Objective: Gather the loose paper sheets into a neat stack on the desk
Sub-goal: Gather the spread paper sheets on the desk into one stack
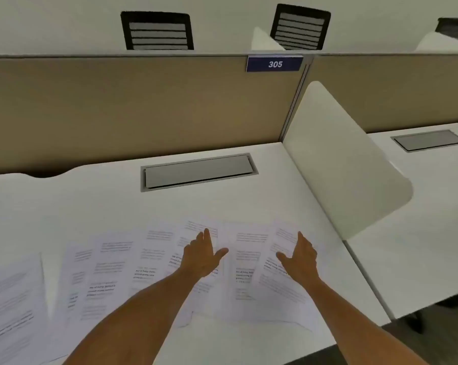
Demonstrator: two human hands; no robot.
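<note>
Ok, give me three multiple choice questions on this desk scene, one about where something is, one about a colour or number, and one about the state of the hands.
1. Where is the grey cable hatch relative to the paper sheets?
A. Beyond them, towards the partition
B. Under them
C. At the desk's near edge

2. What does the sign on the partition look like?
A. Red, reading 503
B. Dark blue, reading 305
C. Green, blank

3. What state are the hands in?
A. Both clenched around a stack
B. One out of view
C. Both open, fingers extended over the sheets

Answers:
1 A, the hatch sits in bare desk past the spread sheets.
2 B, white digits 305 show on a dark blue plate.
3 C, the left hand and right hand are both open, palms facing each other, gripping nothing.
</note>
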